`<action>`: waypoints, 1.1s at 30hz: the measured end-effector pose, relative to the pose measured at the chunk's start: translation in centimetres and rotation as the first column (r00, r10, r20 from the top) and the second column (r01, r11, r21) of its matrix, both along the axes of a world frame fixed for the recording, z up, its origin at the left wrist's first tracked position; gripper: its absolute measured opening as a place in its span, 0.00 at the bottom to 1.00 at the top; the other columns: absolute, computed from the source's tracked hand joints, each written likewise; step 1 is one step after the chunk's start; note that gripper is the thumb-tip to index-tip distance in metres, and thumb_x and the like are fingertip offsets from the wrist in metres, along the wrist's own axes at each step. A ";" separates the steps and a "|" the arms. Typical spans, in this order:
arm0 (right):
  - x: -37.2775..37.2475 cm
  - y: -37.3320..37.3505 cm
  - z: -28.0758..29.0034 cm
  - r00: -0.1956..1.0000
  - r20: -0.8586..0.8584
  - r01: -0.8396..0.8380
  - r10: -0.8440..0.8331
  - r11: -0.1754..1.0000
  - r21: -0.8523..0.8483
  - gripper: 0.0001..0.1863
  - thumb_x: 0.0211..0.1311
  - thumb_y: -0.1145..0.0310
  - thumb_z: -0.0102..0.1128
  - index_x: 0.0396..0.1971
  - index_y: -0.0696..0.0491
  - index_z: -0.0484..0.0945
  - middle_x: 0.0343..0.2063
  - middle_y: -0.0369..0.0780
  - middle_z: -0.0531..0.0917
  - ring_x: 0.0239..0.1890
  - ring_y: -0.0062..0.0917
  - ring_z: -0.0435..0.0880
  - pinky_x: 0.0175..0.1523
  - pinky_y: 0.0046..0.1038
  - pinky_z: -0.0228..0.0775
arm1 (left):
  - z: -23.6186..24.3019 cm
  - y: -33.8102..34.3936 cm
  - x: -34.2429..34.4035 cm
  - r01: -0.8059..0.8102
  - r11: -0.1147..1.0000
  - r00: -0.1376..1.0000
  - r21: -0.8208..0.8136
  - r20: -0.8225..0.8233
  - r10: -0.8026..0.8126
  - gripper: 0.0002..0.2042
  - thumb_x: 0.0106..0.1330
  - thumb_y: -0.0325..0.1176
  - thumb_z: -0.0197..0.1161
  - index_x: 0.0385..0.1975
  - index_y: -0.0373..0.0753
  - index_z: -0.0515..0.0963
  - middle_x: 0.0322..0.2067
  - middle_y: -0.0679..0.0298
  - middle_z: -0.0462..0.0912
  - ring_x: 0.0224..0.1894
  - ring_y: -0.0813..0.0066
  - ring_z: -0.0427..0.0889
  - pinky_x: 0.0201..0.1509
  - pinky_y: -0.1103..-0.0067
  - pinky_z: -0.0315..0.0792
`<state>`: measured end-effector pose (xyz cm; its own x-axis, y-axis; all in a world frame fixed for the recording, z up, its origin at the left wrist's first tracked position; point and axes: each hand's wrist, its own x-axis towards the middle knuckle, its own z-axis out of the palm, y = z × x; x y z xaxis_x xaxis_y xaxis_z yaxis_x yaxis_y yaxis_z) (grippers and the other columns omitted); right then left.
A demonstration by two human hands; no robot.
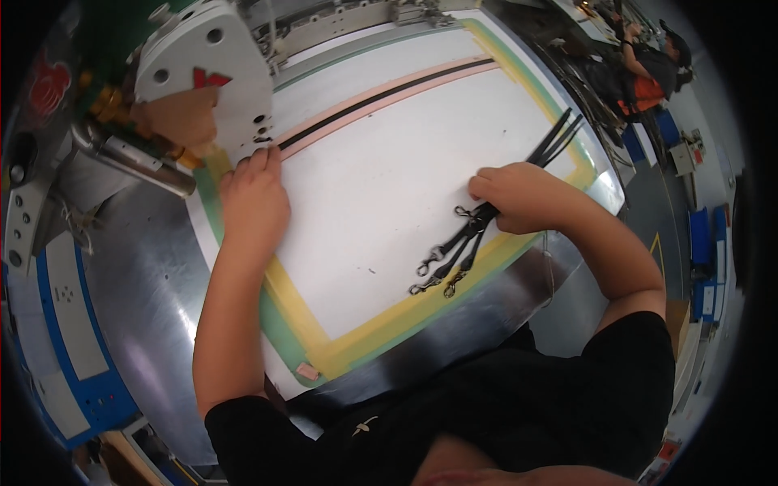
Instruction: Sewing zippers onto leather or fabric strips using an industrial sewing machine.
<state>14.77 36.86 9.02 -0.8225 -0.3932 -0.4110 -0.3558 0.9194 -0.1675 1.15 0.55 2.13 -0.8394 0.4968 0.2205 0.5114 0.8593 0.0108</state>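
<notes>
My left hand (255,198) rests at the left end of a black strip (381,99) that lies between pink edges on the white work sheet (381,178). Its fingers lie side by side over the strip's end, next to the machine head; the fingertips are partly hidden. Over the right part of the sheet, my right hand (523,197) is closed around a bundle of black straps (476,223). Metal snap hooks (423,267) hang from the near ends of the straps, and the loose far ends stick out beyond my hand towards the upper right.
A pale machine head (207,77) stands at the left, with a metal cylinder (150,162) beside it. Yellow and green tape (365,344) borders the sheet on a shiny metal table (146,267). Another person (648,73) works at the far right.
</notes>
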 end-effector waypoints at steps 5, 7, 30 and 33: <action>-0.3 -0.6 -0.9 0.991 -0.009 -0.130 0.131 0.991 0.014 0.12 0.47 0.73 0.68 0.34 0.53 0.78 0.37 0.43 0.81 0.38 0.41 0.85 0.43 0.42 0.78 | 0.6 0.1 0.0 0.004 0.999 0.998 0.034 0.056 -0.006 0.27 0.62 0.23 0.57 0.65 0.36 0.75 0.58 0.56 0.81 0.59 0.55 0.78 0.63 0.59 0.70; -1.2 -2.3 -1.0 0.985 -0.032 -0.168 0.168 0.985 -0.029 0.11 0.48 0.73 0.67 0.35 0.53 0.79 0.37 0.43 0.81 0.38 0.41 0.85 0.43 0.42 0.78 | 0.7 -0.3 -0.1 -0.016 0.999 0.997 0.044 0.082 0.013 0.27 0.63 0.24 0.57 0.66 0.36 0.75 0.59 0.55 0.80 0.60 0.55 0.78 0.64 0.59 0.70; -16.6 -13.2 -7.6 0.894 -0.445 -0.277 0.049 0.841 -0.465 0.19 0.62 0.70 0.65 0.53 0.56 0.83 0.49 0.39 0.83 0.44 0.38 0.88 0.48 0.38 0.82 | 0.7 -0.5 -0.5 0.001 0.989 1.000 0.145 -0.005 -0.001 0.22 0.69 0.38 0.67 0.60 0.36 0.82 0.60 0.57 0.84 0.64 0.53 0.77 0.71 0.59 0.64; -16.7 -13.6 -7.2 0.891 -0.440 -0.283 0.115 0.897 -0.340 0.23 0.60 0.72 0.65 0.56 0.55 0.81 0.49 0.39 0.82 0.43 0.37 0.88 0.46 0.36 0.82 | 0.9 -0.9 -0.3 -0.020 0.997 0.997 0.080 -0.070 0.026 0.21 0.67 0.39 0.68 0.56 0.35 0.83 0.57 0.59 0.85 0.61 0.57 0.79 0.67 0.59 0.66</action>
